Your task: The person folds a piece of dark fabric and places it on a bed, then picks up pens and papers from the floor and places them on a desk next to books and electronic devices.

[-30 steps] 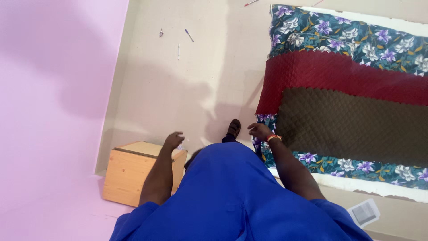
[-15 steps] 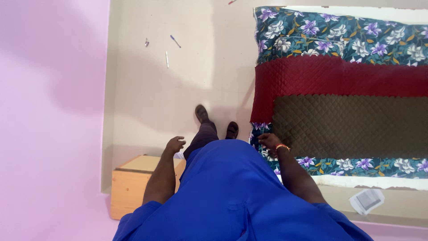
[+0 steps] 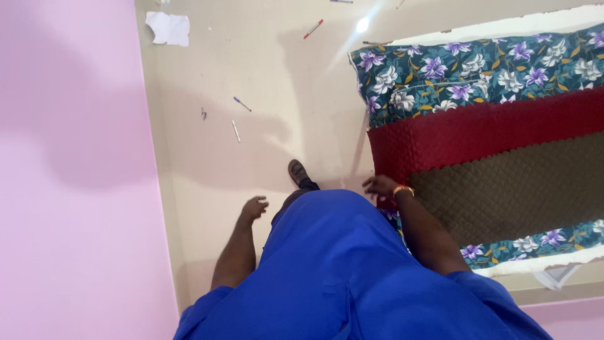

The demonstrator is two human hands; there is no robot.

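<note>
Below your head, you are standing on the pale beige floor (image 3: 264, 145) in a bright blue garment (image 3: 340, 271), with a pink wall (image 3: 75, 189) running down your left side. Your right hand (image 3: 382, 186) is hanging just over the near edge of the dark red quilted cloth (image 3: 478, 132), at the corner where it is lying across the floral-printed teal mattress (image 3: 440, 72); whether the hand is actually touching the cloth cannot be told. Its fingers are loosely curled and are gripping nothing that shows. An orange bracelet (image 3: 403, 189) is sitting on that wrist. Just beside the red cloth, a brown quilted cloth (image 3: 516, 189) is covering the middle of the mattress.

Your left hand (image 3: 253, 208) is hanging free at your side, fingers relaxed and half-curled, holding nothing. One dark shoe (image 3: 297, 171) is showing ahead of you, between the two hands.

Further out on the floor, a blue pen (image 3: 242, 104), a thin white stick (image 3: 236, 131) and a small metal piece (image 3: 203, 114) are lying near one another, well apart from your left hand. A red pen (image 3: 313, 28) and a crumpled white paper (image 3: 168, 28) are lying beyond them.
</note>
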